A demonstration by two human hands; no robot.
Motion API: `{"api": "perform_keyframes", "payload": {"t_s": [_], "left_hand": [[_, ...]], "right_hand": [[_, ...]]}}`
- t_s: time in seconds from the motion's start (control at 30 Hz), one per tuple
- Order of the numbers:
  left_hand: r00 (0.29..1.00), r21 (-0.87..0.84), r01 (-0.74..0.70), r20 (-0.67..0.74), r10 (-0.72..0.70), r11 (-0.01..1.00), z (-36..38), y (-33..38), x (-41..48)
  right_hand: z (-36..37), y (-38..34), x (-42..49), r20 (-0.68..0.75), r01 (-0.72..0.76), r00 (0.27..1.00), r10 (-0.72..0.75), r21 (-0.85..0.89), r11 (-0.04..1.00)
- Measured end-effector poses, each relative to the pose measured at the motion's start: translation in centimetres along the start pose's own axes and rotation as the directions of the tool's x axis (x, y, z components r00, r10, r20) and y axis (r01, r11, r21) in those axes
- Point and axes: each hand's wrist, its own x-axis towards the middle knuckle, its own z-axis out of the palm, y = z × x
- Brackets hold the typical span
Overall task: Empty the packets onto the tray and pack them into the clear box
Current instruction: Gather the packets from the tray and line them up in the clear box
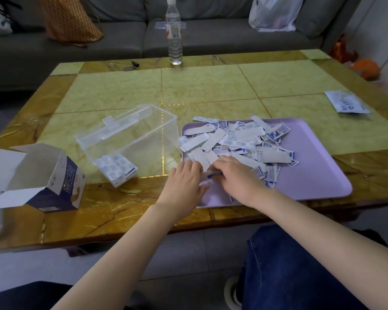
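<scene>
A lilac tray (pixel 311 175) lies on the table with a heap of several white-and-blue plaster strips (pixel 240 139) on its far left half. A clear box (pixel 130 139) stands tilted left of the tray, with a small stack of strips (pixel 115 168) in its near corner. My left hand (pixel 184 180) rests at the tray's near left edge, fingers curled over strips. Close beside it, my right hand (pixel 238 175) lies on the strips, fingers bent around some; both hands seem to gather the same bunch.
An open blue-and-white carton (pixel 54 180) lies at the table's left front. Flat empty packets (pixel 346 101) lie at the right edge. A water bottle (pixel 174 32) stands at the far edge, near a small dark object (pixel 132 64). A sofa runs behind.
</scene>
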Motion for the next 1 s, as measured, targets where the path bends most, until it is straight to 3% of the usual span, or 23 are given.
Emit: {"api": "perform_keyframes", "payload": {"t_s": [0.07,0.13,0.3,0.37,0.5,0.7,0.87,1.0], "left_hand": [[0.996,0.112,-0.010,0.089,0.000,0.994,0.7,0.1,-0.3],[0.993,0.163,-0.013,0.122,-0.007,0.986,1.2,0.2,-0.3],[0.995,0.060,0.050,0.084,-0.055,0.997,1.1,0.3,0.4],[0.995,0.022,0.090,0.031,-0.091,0.996,1.0,0.0,0.3],[0.995,0.018,0.104,-0.014,-0.104,0.994,1.2,-0.7,-0.3],[0.998,-0.088,0.056,-0.010,-0.057,0.995,1.2,-0.4,-0.4],[0.985,-0.290,0.166,0.011,-0.170,0.943,0.7,0.1,-0.3],[0.982,-0.246,0.188,0.058,-0.179,0.951,0.5,0.5,-0.3]], "right_hand": [[1.1,0.0,-0.4,0.067,-0.027,0.997,0.024,0.037,0.999],[2.2,-0.3,-0.7,0.036,-0.043,0.999,0.039,0.110,0.993],[3.0,-1.5,0.1,-0.129,-0.019,0.990,0.055,0.259,0.966],[2.7,-1.3,0.3,-0.165,-0.025,0.984,0.062,0.215,0.976],[2.2,-0.4,0.4,-0.052,-0.102,0.993,0.102,0.011,0.995],[2.5,-0.5,0.0,-0.087,-0.002,0.996,0.006,0.040,0.999],[2.5,-0.1,0.0,-0.136,-0.006,0.991,0.008,0.015,1.000],[2.3,0.1,0.0,-0.093,-0.034,0.995,0.036,0.021,0.999]]}}
